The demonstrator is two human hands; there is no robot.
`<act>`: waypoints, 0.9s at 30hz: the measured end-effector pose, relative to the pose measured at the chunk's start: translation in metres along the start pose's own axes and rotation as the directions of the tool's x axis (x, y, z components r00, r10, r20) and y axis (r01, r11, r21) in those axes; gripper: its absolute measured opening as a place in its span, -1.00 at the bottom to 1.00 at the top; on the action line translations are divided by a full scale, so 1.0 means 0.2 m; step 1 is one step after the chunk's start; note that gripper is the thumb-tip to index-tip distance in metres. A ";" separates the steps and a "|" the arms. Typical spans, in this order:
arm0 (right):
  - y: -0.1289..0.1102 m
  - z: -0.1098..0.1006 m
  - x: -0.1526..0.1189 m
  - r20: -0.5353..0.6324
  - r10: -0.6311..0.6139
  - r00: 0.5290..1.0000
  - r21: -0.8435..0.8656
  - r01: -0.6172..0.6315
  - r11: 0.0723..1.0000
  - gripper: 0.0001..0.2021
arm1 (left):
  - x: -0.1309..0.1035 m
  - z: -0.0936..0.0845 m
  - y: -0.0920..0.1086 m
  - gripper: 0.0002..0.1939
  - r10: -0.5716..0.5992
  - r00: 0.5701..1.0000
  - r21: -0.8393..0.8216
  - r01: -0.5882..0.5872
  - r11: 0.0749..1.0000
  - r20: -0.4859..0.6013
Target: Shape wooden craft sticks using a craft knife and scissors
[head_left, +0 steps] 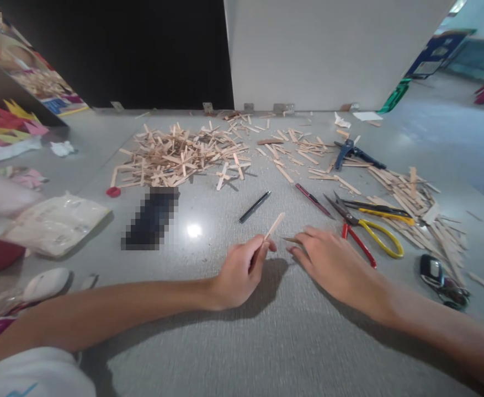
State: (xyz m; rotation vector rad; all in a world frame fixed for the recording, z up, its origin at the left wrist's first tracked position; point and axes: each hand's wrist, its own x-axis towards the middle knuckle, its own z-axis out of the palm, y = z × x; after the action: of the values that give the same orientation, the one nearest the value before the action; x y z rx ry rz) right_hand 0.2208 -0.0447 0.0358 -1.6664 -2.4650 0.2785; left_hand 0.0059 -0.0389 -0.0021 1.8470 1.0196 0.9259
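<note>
Tabletop, grey, scattered sticks, partition behind — left grip pinching one stick, right grip holding thin sliver

Room runs between the pen and blurred dark object; scissors (handles splayed) obstruct beyond the right hand.

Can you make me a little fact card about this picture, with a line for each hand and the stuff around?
Left hand: holds a stick
Right hand: thin piece at its fingertips; exactly what it is, I can't tell
Table: grey
Beyond the hands: pen; farther back, stick pile
Beside the right hand: scissors, one handle red, one yellow
</note>
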 end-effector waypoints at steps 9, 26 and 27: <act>-0.10 0.08 -0.01 -0.566 -0.163 0.808 0.238 0.350 0.906 -0.80 | -0.02 0.02 0.00 -0.52 0.042 0.999 0.057 -0.042 0.997 0.010; -0.14 0.21 -0.02 -0.627 0.075 0.776 0.463 0.294 0.836 -0.68 | -0.07 0.05 -0.09 -0.32 0.049 0.980 0.146 -0.078 0.986 0.195; -0.14 0.21 -0.02 -0.614 0.083 0.785 0.488 0.295 0.822 -0.68 | -0.08 0.05 -0.10 -0.31 0.043 0.978 0.158 -0.076 0.984 0.203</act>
State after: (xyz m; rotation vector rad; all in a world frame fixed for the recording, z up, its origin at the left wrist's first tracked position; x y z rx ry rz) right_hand 0.1869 -0.0615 0.0022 -1.1079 -1.7384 0.3389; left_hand 0.0026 -0.0483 -0.0280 2.0724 0.9445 0.6913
